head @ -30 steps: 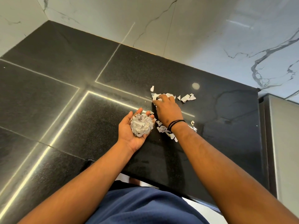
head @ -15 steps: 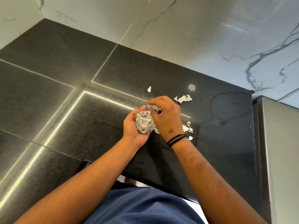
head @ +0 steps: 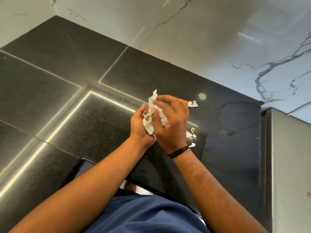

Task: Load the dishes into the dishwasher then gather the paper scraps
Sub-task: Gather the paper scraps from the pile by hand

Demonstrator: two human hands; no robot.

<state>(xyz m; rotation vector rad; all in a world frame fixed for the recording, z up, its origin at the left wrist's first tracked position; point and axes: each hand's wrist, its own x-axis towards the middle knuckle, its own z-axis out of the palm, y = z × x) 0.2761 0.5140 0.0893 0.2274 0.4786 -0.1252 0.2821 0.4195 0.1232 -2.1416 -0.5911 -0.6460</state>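
A crumpled wad of white paper scraps [head: 149,121] lies in the palm of my left hand [head: 138,126], whose fingers curl up round it. My right hand [head: 171,121] covers the wad from the right and its fingers press down onto the paper. Loose scraps stay on the black counter [head: 84,123]: two pieces [head: 192,103] just beyond my right hand, and a few small ones [head: 191,135] beside my right wrist. The dishwasher and dishes are out of view.
A white marble wall [head: 218,39] backs the counter. A grey metal appliance side [head: 289,157] stands against the counter's right end. The counter's front edge runs just before my blue shirt [head: 143,216].
My right hand left the scraps on the counter and came over my left palm, pressing more paper onto the wad. Fewer loose scraps lie on the counter.
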